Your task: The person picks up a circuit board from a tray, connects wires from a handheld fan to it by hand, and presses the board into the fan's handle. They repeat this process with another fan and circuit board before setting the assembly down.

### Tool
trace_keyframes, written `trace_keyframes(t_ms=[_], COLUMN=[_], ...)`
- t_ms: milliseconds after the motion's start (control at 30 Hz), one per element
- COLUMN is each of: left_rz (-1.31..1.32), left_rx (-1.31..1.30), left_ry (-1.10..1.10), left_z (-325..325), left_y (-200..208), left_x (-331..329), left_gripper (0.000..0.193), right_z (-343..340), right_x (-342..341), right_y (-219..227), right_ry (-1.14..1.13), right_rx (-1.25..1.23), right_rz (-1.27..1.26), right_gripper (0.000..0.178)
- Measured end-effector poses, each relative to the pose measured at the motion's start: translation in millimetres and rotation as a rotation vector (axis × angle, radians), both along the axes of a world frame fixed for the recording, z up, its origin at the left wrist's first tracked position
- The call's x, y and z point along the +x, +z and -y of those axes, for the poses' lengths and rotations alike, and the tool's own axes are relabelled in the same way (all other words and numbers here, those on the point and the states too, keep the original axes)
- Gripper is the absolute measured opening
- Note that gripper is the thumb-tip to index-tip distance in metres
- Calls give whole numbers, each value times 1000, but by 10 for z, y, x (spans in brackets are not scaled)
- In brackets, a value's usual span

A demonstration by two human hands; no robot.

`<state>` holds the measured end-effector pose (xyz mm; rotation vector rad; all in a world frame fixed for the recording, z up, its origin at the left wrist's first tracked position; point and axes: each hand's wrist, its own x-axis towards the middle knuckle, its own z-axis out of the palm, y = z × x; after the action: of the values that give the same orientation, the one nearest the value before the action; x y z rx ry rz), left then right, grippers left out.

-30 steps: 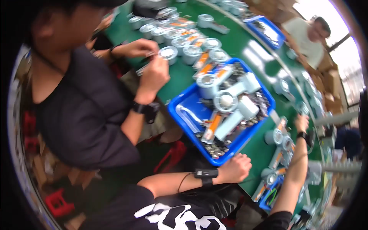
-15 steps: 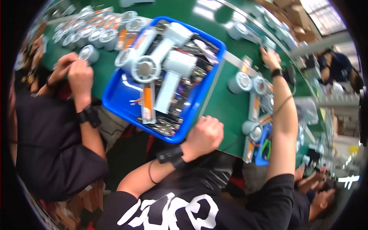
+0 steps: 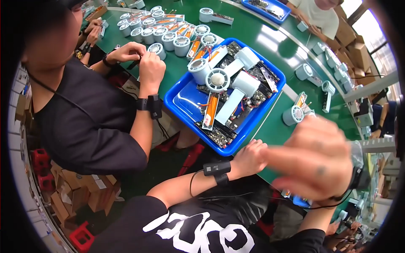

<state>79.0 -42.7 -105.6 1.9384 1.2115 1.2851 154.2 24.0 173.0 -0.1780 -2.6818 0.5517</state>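
My left hand (image 3: 252, 157) is closed, its fingers curled, at the table's front edge beside the near right corner of a blue tray (image 3: 171, 99). Whatever may be inside its fingers is hidden. My right hand (image 3: 314, 158) is raised close to the camera and smeared by motion, with its back showing; I cannot make out anything in it. In the tray lie pale blue handheld fan bodies (image 3: 246, 83), one with a round grille (image 3: 217, 80) and an orange strip in its open handle (image 3: 210, 110), on top of many dark circuit boards (image 3: 220, 134).
To the left a co-worker in a black shirt (image 3: 93, 114) works with both hands (image 3: 145, 63) near a round fan head (image 3: 157, 51). Rows of fan bodies (image 3: 168, 40) stand at the back left. More fan parts (image 3: 293, 114) lie right of the tray on the green table (image 3: 249, 31).
My right hand has come back from a pale part at the far right of the table and now hangs near the camera. My left hand stays by the tray. The view has shifted.
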Motion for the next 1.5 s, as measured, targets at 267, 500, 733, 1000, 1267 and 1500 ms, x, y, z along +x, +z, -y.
trace_keyframes(t_ms=[267,500,733,1000,1267,1500], left_rz=[-161,-161,-131,-71,-11,-55], left_rx=[135,144,174,294,313,305], left_ry=[-52,-37,-54,-83,-131,-73], left_z=[176,293,341,562,848,848], left_y=[29,-8,-67,70,434,396], left_x=[-73,-21,2,-104,18,227], left_gripper=[9,10,11,18,12,7], right_z=[-366,-326,47,1207,1682,1560], right_x=[713,1006,923,787,833,1000], right_y=[-1198,-1657,-1589,-1343,-1298,-1287], right_ry=[-871,-860,-800,-760,-980,-1215], right_rx=[353,363,381,79,69,-347], right_rz=[518,606,554,388,70,338], right_gripper=[55,65,67,64,60,64])
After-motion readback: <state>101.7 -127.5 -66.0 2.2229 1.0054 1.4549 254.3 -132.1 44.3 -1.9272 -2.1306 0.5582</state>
